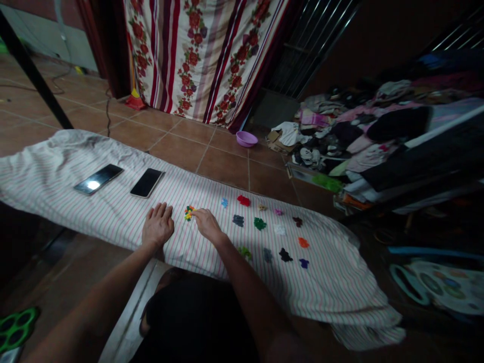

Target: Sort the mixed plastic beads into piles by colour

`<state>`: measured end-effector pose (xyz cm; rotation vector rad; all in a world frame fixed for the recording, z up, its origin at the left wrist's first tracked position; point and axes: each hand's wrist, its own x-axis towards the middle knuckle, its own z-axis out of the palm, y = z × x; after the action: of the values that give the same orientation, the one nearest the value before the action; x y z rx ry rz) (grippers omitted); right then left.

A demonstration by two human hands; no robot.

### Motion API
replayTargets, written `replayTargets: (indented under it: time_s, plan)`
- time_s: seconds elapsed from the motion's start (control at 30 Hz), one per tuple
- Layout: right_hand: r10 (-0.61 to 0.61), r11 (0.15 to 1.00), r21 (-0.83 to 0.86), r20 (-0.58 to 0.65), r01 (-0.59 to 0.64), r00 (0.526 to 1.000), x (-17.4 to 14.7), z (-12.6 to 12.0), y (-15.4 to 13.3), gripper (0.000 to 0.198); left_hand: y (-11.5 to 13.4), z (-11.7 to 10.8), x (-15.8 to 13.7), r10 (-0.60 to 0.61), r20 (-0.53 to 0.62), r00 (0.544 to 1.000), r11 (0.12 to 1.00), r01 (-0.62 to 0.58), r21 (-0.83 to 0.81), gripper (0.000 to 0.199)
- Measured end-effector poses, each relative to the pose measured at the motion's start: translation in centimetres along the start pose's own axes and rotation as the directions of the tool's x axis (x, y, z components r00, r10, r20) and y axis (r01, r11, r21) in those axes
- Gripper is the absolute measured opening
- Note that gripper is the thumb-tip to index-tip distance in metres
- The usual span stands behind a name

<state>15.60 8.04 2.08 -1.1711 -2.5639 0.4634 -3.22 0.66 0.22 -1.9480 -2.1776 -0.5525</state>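
Observation:
My left hand [158, 224] lies flat on the striped cloth with its fingers stretched out, holding nothing. To its right is a small mixed pile of yellow, green and orange pieces [189, 212], too small to name. The fingertips of my right hand [207, 225] are drawn together at the right edge of that pile; whatever is between them is hidden. Further right, small pieces lie sorted by colour: light blue [224, 203], red [243, 200], dark grey [238, 220], dark green [260, 223], white [279, 229], black [285, 255] and orange [303, 242]. A lime green pile [245, 252] sits beside my right forearm.
Two phones [99, 179] [147, 182] rest on the left part of the cloth [321, 287]. A purple basin [246, 139] stands on the tiled floor beyond the table. Heaped clothes [363, 126] fill the right side. A floral curtain [204, 55] hangs at the back.

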Motion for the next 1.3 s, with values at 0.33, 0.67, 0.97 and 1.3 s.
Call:
replayTargets:
  time_s: [0.33, 0.67, 0.97, 1.3]
  plan:
    - [0.104, 0.993, -0.06, -0.003, -0.104, 0.995, 0.9, 0.6, -0.8, 0.028, 0.0, 0.0, 0.0, -0.01, 0.016, 1.0, 1.0, 0.01, -0.02, 0.048]
    - [0.136, 0.986, -0.094, -0.037, -0.139, 0.99, 1.0, 0.1, -1.7, 0.017, 0.1, -0.2, 0.1, -0.006, 0.016, 1.0, 1.0, 0.006, -0.006, 0.047]
    - [0.129, 0.99, -0.046, -0.061, -0.132, 0.99, 0.5, 0.2, -1.3, 0.021, 0.0, 0.0, -0.1, 0.005, 0.001, 1.0, 1.0, -0.005, -0.003, 0.046]
    - [0.124, 0.992, 0.011, -0.119, -0.124, 0.985, -0.3, 0.1, -0.2, 0.018, 0.0, 0.0, 0.0, -0.001, -0.003, 1.0, 1.0, 0.001, -0.003, 0.046]
